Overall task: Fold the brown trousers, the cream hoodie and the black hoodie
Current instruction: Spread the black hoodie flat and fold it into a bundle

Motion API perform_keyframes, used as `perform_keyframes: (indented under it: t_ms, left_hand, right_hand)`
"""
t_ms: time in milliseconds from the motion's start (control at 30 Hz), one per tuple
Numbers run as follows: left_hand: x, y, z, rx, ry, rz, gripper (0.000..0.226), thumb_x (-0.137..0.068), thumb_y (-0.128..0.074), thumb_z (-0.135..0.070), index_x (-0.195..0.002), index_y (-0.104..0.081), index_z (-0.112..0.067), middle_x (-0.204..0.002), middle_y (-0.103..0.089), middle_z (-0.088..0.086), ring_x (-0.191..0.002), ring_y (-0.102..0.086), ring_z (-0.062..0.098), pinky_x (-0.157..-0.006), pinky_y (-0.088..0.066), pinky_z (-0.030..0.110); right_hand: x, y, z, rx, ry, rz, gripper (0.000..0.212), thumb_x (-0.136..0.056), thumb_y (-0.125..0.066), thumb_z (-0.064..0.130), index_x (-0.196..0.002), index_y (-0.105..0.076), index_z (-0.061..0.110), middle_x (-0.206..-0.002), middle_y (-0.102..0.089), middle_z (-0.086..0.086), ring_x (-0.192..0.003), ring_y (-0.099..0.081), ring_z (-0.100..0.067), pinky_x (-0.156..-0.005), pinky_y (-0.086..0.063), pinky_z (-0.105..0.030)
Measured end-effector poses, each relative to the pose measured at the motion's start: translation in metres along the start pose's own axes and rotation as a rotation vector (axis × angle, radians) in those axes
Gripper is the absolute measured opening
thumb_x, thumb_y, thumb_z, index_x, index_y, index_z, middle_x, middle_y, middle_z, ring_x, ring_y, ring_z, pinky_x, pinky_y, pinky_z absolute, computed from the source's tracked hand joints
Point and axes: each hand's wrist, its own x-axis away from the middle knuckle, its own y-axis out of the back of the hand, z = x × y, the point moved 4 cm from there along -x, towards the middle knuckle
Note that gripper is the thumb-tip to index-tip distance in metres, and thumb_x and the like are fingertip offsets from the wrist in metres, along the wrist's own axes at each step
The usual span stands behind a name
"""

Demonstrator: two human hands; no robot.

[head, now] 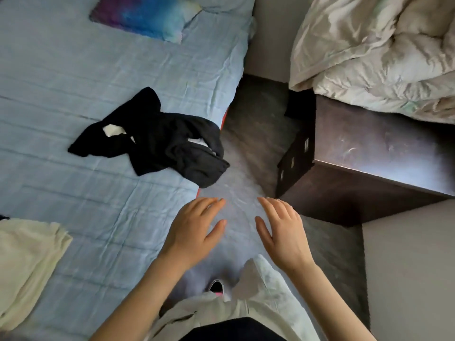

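The cream hoodie [27, 262] lies on the blue bed [73, 82] at its near left part, in soft flat layers, and the picture's left edge cuts part of it off. At the far end of the bed rests a pillow [145, 16] dyed purple, blue and pale yellow.

The black hoodie [157, 139] lies crumpled on the bed close to its right edge. One dark fold hangs over that edge, and a white tag or lining shows in two places among the folds. It lies well apart from the cream hoodie.

The left hand [194, 227] is over the near right corner of the bed, palm down, fingers straight and slightly spread, holding nothing. The right hand [283, 230] is just beside it, past the corner where the sheet drapes down, also palm down with straight fingers and nothing in it. The two hands are apart and neither touches the black hoodie. Whether they press on the sheet or hang above it cannot be told.

Right of the bed runs a strip of grey floor [258, 114], then a dark wooden frame [369, 168] with a rumpled cream duvet [369, 45] on top.
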Motion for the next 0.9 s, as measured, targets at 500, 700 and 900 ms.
perform_keyframes:
  t_ms: [500,700,900]
  left_hand:
    - [-0.193,-0.002,0.037,-0.003,0.650,-0.326,0.054,-0.097,-0.038,-0.045,-0.134,-0.059,-0.013,-0.128,-0.064,0.001,-0.118,-0.057,0.018,-0.098,-0.041,0.026]
    - [-0.224,-0.003,0.049,0.010,0.861,-0.370,0.044,-0.101,-0.047,-0.039,-0.140,-0.054,-0.019,-0.135,-0.060,-0.003,-0.123,-0.054,0.015,-0.099,-0.034,0.022]
    - [-0.236,-0.015,0.080,0.065,1.015,-0.423,0.046,-0.099,-0.045,-0.040,-0.137,-0.057,-0.018,-0.132,-0.061,-0.005,-0.121,-0.055,0.013,-0.099,-0.035,0.022]
  right_hand:
    - [-0.310,0.016,-0.049,0.011,0.578,0.237,0.038,-0.102,-0.051,0.028,-0.138,-0.056,0.017,-0.139,-0.058,-0.008,-0.124,-0.056,-0.029,-0.107,-0.040,-0.043]
    - [-0.397,0.009,-0.034,0.045,0.722,0.342,0.038,-0.103,-0.051,0.026,-0.137,-0.058,0.010,-0.143,-0.055,-0.012,-0.128,-0.053,-0.032,-0.110,-0.039,-0.046]
    - [-0.446,-0.035,-0.018,0.050,0.761,0.476,0.039,-0.104,-0.050,0.026,-0.140,-0.056,0.011,-0.146,-0.052,-0.010,-0.133,-0.050,-0.028,-0.112,-0.034,-0.041]
